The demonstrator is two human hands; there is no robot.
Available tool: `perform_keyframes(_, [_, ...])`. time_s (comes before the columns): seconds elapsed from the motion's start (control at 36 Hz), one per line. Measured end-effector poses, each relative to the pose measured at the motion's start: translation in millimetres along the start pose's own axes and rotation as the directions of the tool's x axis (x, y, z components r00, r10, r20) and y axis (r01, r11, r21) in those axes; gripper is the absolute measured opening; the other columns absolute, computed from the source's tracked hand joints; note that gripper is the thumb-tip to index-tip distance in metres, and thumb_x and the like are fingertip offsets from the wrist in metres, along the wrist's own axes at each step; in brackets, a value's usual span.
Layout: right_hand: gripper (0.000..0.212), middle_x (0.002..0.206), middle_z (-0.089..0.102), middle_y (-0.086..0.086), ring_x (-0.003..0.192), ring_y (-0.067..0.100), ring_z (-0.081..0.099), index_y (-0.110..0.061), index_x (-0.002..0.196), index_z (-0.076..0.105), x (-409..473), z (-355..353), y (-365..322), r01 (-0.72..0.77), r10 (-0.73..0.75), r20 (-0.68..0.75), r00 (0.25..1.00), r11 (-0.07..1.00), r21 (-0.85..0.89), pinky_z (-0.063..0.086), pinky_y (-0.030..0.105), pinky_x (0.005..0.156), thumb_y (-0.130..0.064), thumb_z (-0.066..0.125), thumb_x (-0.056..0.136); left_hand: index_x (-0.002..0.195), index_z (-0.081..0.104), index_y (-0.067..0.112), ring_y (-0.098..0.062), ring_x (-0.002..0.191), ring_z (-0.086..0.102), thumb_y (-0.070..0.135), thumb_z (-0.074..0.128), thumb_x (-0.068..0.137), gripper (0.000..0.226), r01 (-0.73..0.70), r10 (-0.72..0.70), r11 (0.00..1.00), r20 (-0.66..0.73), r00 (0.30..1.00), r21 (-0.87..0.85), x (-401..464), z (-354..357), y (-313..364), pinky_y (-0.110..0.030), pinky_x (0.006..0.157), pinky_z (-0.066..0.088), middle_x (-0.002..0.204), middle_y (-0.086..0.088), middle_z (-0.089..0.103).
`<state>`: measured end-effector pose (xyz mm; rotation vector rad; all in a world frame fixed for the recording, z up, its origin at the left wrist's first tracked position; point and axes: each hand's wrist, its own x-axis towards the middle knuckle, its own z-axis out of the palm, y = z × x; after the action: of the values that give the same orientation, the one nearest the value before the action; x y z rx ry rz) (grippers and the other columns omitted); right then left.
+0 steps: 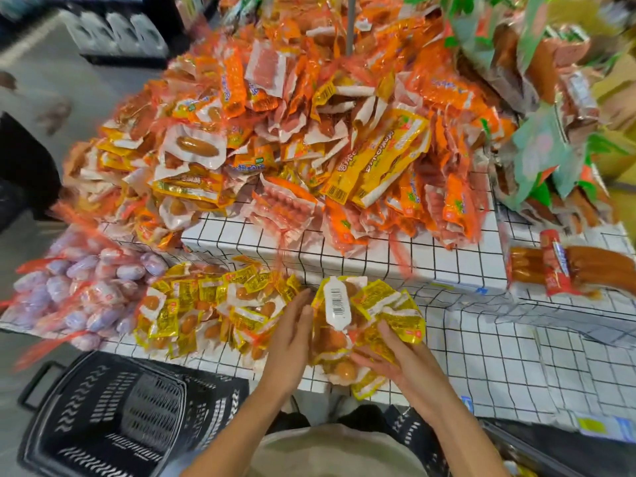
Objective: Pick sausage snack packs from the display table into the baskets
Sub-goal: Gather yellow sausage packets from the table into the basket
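Observation:
A bundle of yellow sausage snack packs (pixel 368 318) with a white barcode label sits between my two hands at the table's front edge. My left hand (pixel 292 335) presses flat against the bundle's left side with straight fingers. From the right and underneath, my right hand (pixel 385 356) cups the bundle, its fingers spread along the packs. More yellow packs (pixel 213 304) lie in a heap to the left on the white grid-patterned table (pixel 481 356). A black basket (pixel 113 418) stands on the floor at lower left.
A big pile of orange and yellow sausage packs (pixel 292 132) covers a raised white box (pixel 344 249). Net bags of purple-wrapped sausages (pixel 79 294) lie at the left. Long sausages (pixel 578 270) lie at right; green packs (pixel 537 132) are piled at upper right.

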<state>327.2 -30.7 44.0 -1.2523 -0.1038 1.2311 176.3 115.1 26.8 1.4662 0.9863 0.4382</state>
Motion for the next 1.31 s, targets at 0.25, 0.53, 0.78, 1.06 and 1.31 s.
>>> perform_keyframes(0.25, [0.053, 0.124, 0.065, -0.026, 0.112, -0.011, 0.060, -0.042, 0.141, 0.048, 42, -24, 26, 0.178, -0.285, -0.082, 0.955, 0.771, -0.611, 0.051, 0.016, 0.090, -0.023, 0.070, 0.096, 0.159, 0.015, 0.043, -0.004, 0.155, -0.011, 0.044, 0.045, 0.107, 0.061, -0.347, 0.230, 0.771, 0.275, 0.934, 0.534, 9, 20, -41, -0.039, 0.126, 0.009, 0.169, 0.015, -0.007])
perform_keyframes(0.53, [0.063, 0.127, 0.054, -0.035, 0.111, -0.028, 0.050, -0.044, 0.141, 0.041, 41, -56, 40, 0.159, -0.254, -0.063, 0.965, 0.761, -0.629, 0.046, 0.001, 0.081, -0.014, 0.071, 0.095, 0.162, 0.006, 0.026, -0.024, 0.157, -0.012, 0.050, 0.044, 0.106, 0.072, -0.441, 0.234, 0.551, 0.376, 0.897, 0.709, 19, 35, -67, -0.054, 0.126, 0.003, 0.168, -0.009, -0.022])
perform_keyframes(0.78, [0.064, 0.142, 0.052, -0.016, 0.123, 0.002, 0.054, -0.030, 0.151, 0.041, 30, -75, 48, 0.080, -0.203, -0.123, 0.971, 0.768, -0.636, 0.043, 0.010, 0.090, -0.027, 0.071, 0.094, 0.158, 0.009, 0.025, -0.011, 0.152, -0.028, 0.059, 0.036, 0.099, 0.073, -0.459, 0.242, 0.530, 0.392, 0.888, 0.713, 20, 31, -49, -0.042, 0.127, -0.006, 0.166, -0.009, -0.018])
perform_keyframes(1.06, [0.062, 0.143, 0.052, -0.013, 0.131, 0.008, 0.050, -0.037, 0.149, 0.046, -17, -62, 67, 0.062, -0.288, -0.232, 0.929, 0.740, -0.669, 0.044, 0.026, 0.105, -0.041, 0.071, 0.092, 0.161, 0.005, 0.040, -0.010, 0.156, -0.014, 0.063, 0.036, 0.101, 0.071, -0.508, 0.234, 0.610, 0.474, 0.849, 0.608, -4, -21, -50, -0.043, 0.127, 0.012, 0.169, 0.014, -0.009])
perform_keyframes(1.31, [0.055, 0.147, 0.047, -0.013, 0.135, 0.009, 0.046, -0.028, 0.148, 0.047, -84, 0, 121, 0.029, -0.355, -0.257, 0.899, 0.633, -0.774, 0.041, 0.032, 0.112, -0.023, 0.068, 0.097, 0.157, 0.025, 0.037, -0.002, 0.155, -0.008, 0.036, 0.062, 0.100, 0.068, -0.546, 0.279, 0.688, 0.521, 0.807, 0.477, -53, -95, -82, -0.040, 0.124, 0.021, 0.168, 0.021, -0.002])
